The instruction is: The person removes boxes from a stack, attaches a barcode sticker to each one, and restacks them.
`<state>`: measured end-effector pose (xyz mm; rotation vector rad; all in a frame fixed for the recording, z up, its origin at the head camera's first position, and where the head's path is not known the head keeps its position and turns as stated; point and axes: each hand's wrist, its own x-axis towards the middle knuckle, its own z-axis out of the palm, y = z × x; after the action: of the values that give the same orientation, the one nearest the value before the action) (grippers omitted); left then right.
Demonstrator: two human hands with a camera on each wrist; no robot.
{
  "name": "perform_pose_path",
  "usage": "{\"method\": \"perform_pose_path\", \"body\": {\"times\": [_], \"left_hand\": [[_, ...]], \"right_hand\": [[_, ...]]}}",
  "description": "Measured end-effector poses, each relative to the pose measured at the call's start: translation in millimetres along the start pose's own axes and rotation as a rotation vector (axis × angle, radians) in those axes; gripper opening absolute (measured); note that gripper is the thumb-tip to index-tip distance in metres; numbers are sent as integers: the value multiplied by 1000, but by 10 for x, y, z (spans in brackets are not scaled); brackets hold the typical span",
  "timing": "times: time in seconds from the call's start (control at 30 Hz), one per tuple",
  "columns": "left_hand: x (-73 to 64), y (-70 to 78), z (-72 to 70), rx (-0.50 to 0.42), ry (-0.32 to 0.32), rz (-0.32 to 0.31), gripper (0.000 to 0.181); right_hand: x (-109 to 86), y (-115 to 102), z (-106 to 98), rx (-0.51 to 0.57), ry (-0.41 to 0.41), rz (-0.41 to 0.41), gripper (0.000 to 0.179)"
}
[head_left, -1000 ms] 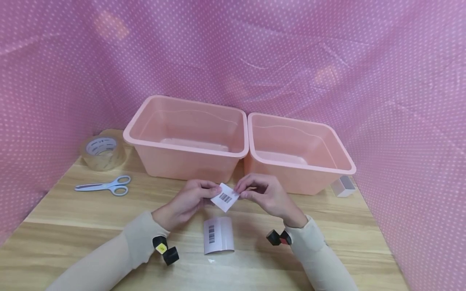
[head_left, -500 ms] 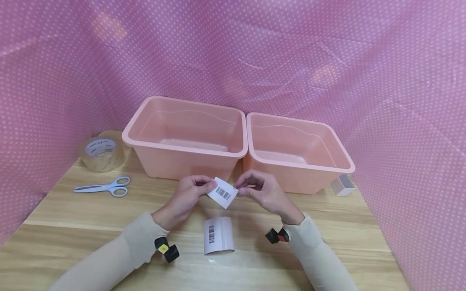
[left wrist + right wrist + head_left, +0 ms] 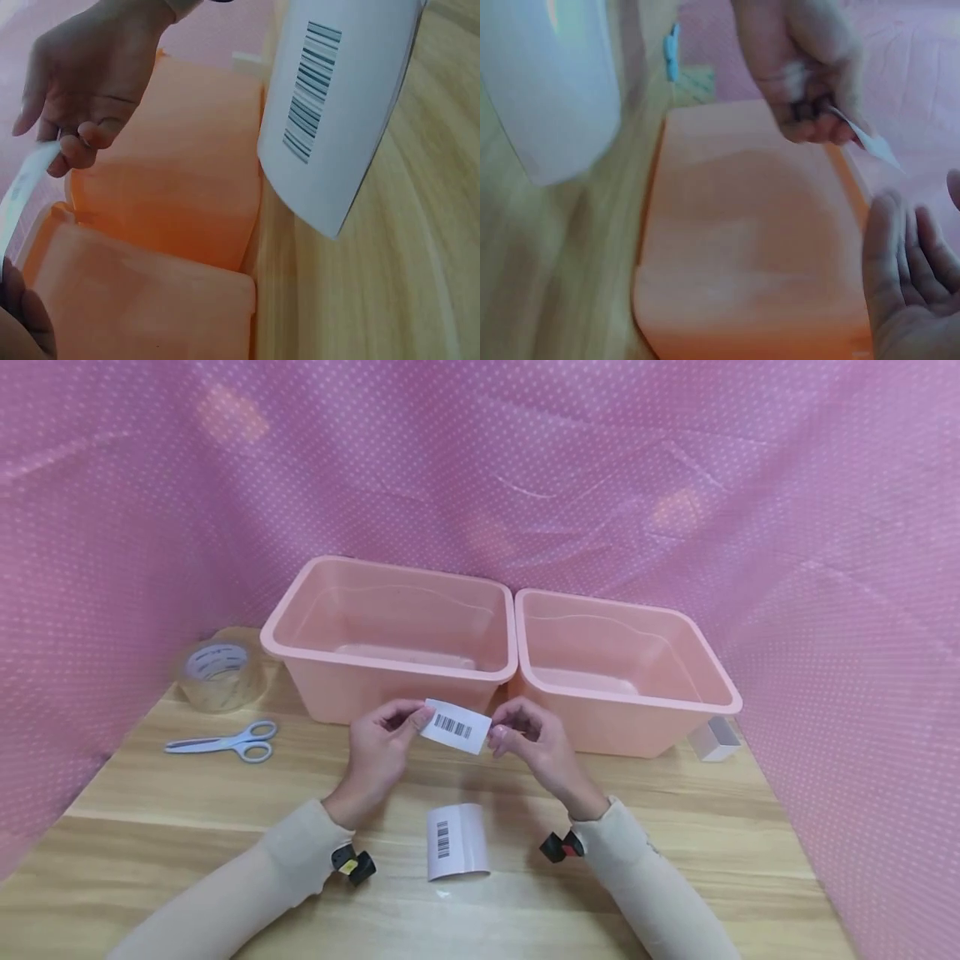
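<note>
In the head view, a thin white barcode label (image 3: pixel 456 727) is held before the front wall of the left pink plastic bin (image 3: pixel 390 687), its edge pinched by the left hand (image 3: pixel 378 752); whether its right corner is gripped by the right hand (image 3: pixel 542 745) cannot be told. Nearer than the bin, a curved barcode sheet (image 3: pixel 457 841) is surrounded by bare wood-grain tabletop (image 3: pixel 735 831). In the left wrist view, the label is seen bowed before the bin. In the right wrist view, the bin's smooth wall is shown, with the label's tip beside the right fingers.

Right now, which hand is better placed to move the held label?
Probably the left hand, pinching one end of the label; the right hand is by the opposite end, grip unclear.
</note>
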<state>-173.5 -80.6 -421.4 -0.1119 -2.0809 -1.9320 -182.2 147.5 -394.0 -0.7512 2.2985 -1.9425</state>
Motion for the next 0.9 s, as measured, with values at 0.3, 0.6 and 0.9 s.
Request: {"method": "perform_pose_path", "body": {"times": [0.3, 0.6, 0.9], "left_hand": [[-18, 3, 28, -41, 72, 75, 17], [-7, -24, -59, -13, 162, 168, 18], [51, -42, -265, 10, 214, 87, 26]], "right_hand": [[65, 76, 234, -64, 183, -13, 11], [175, 133, 390, -248, 260, -124, 7], [325, 160, 511, -371, 237, -235, 4]]}}
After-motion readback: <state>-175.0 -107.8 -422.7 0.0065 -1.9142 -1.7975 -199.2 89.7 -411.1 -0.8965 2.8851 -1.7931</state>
